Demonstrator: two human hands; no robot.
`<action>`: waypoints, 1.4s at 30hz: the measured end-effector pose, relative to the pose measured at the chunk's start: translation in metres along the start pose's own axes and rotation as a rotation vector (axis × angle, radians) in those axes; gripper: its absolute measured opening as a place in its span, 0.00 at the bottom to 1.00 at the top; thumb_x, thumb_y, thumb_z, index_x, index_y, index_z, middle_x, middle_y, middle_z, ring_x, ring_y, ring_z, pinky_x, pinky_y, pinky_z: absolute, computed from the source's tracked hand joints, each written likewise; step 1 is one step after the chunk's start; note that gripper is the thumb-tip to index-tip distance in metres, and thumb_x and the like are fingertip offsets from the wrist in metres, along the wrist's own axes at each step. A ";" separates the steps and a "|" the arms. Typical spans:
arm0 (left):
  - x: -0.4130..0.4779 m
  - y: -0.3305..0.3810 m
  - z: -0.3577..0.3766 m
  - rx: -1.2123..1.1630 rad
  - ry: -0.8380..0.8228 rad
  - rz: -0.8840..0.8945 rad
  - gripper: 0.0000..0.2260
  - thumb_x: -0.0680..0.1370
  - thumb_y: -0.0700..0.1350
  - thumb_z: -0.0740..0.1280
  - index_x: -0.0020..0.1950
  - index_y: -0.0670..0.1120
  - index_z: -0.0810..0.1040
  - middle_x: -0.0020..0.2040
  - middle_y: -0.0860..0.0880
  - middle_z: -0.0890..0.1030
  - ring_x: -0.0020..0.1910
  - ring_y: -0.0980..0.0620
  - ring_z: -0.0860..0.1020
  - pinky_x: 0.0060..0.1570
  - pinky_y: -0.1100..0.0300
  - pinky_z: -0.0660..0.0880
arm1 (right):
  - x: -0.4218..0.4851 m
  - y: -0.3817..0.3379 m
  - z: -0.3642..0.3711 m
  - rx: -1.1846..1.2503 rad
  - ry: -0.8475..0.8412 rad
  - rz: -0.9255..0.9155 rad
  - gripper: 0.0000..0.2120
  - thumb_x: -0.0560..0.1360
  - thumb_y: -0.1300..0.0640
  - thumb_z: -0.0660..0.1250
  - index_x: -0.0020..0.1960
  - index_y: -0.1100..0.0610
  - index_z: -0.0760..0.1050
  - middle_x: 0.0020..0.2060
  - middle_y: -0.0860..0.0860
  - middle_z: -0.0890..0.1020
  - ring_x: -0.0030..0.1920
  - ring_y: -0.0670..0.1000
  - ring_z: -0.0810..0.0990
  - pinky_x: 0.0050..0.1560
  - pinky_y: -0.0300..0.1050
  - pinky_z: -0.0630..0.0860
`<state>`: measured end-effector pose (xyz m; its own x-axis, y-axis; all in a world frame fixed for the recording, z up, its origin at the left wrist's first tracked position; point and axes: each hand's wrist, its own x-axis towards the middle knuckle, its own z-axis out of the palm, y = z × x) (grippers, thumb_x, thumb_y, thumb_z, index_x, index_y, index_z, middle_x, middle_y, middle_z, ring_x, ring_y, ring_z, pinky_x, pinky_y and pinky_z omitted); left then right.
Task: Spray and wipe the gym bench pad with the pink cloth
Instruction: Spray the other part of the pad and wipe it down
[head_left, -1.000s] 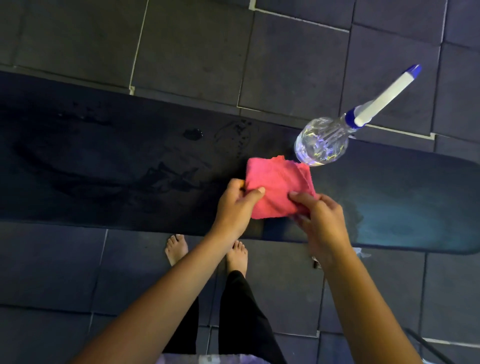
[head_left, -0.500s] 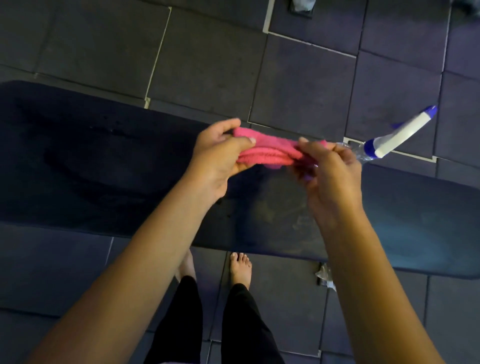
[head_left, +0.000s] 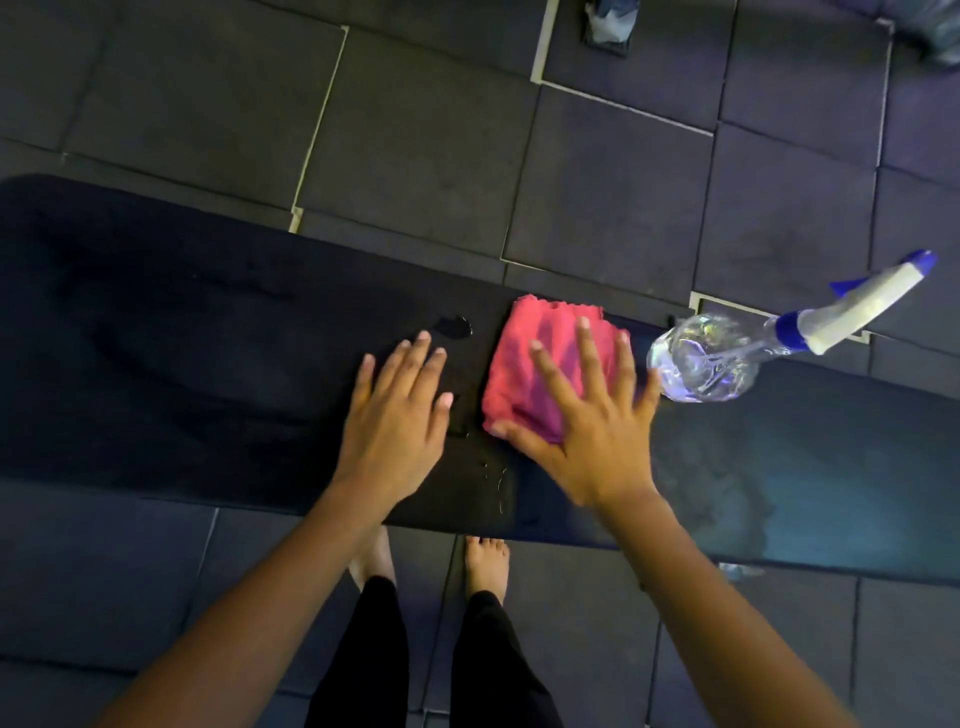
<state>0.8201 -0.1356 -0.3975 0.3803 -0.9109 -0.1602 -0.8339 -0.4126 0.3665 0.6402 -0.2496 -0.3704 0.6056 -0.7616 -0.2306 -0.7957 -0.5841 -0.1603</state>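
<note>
We find the pink cloth (head_left: 540, 374) folded into a thick square just right of the frame's centre, lying on the dark gym bench pad (head_left: 208, 364) that runs across the middle of the picture. Our right hand (head_left: 587, 431) lies flat on the cloth, fingers straight and spread, pressing rather than gripping. Our left hand (head_left: 395, 410) is flat too, fingers straight, holding nothing, just left of the cloth; whether it touches the pad we cannot tell. We judge the cloth soft, light and limp, apt to bunch or unfold, so a broad palm over its middle suits it best. The pad looks smooth and firm, slick where the wet patch (head_left: 457, 326) shines above our left hand. The clear spray bottle (head_left: 701, 358) stands on the pad at centre right, close to our fingertips and, being light, easy to knock over.
</note>
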 end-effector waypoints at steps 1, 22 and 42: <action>0.000 -0.011 0.001 0.036 -0.019 0.005 0.24 0.79 0.52 0.55 0.73 0.43 0.67 0.75 0.44 0.65 0.74 0.45 0.64 0.71 0.40 0.59 | 0.012 0.001 0.007 -0.057 -0.096 -0.041 0.44 0.67 0.21 0.51 0.78 0.37 0.50 0.80 0.53 0.50 0.78 0.67 0.45 0.68 0.77 0.46; -0.007 -0.143 -0.024 0.055 0.051 -0.097 0.26 0.82 0.55 0.47 0.77 0.44 0.57 0.78 0.47 0.57 0.78 0.50 0.53 0.75 0.43 0.48 | 0.075 -0.125 0.062 0.177 0.142 0.347 0.39 0.72 0.45 0.44 0.79 0.63 0.48 0.78 0.65 0.49 0.79 0.65 0.43 0.78 0.60 0.42; 0.004 -0.148 -0.040 0.051 -0.030 -0.030 0.26 0.83 0.55 0.45 0.77 0.44 0.59 0.78 0.49 0.57 0.78 0.52 0.52 0.76 0.46 0.46 | 0.052 -0.038 0.028 0.451 0.210 0.557 0.32 0.76 0.60 0.58 0.79 0.52 0.55 0.79 0.49 0.56 0.79 0.57 0.50 0.77 0.62 0.45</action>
<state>0.9616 -0.0780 -0.4154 0.3944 -0.8974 -0.1979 -0.8418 -0.4392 0.3138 0.7019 -0.2590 -0.4027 0.0653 -0.9752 -0.2113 -0.8861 0.0407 -0.4618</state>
